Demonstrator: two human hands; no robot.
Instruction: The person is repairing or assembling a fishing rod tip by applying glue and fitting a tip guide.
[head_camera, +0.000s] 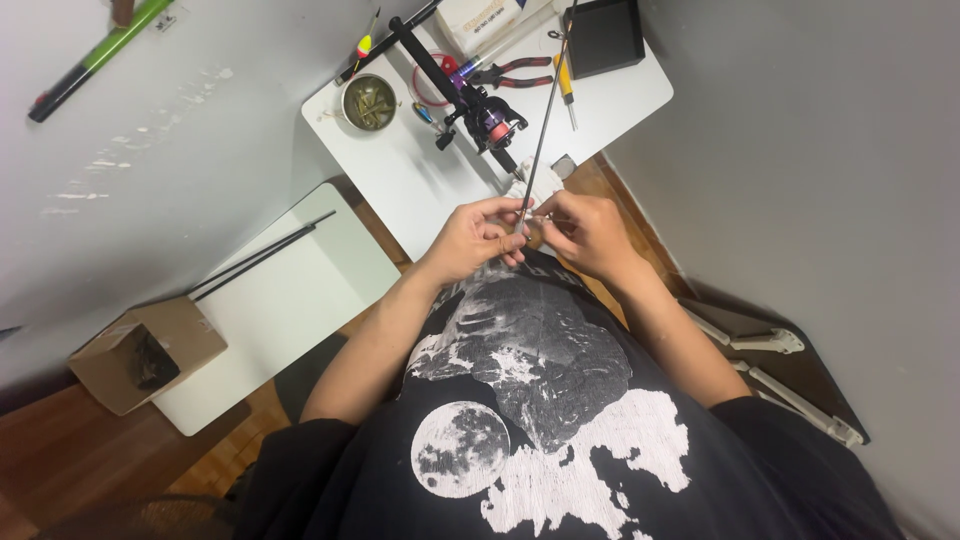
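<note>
Rod (545, 120), thin and dark, slanted over the desk's (400, 170) near edge; my left hand (470, 240) and right hand (585, 232) both pinched its lower end.

Thin black rod (545, 115), white table (400, 170), red-handled pliers (515, 72), black shirt (540, 420) with white moon print

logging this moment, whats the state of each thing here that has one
left hand: fingers pinched on the thin rod
right hand: fingers pinched at the rod's near end
thin rod: held, slanting up over the white table
reel: lying on the table
pliers: lying, handles apart
round tin: open
cardboard box: open, on its side
</note>
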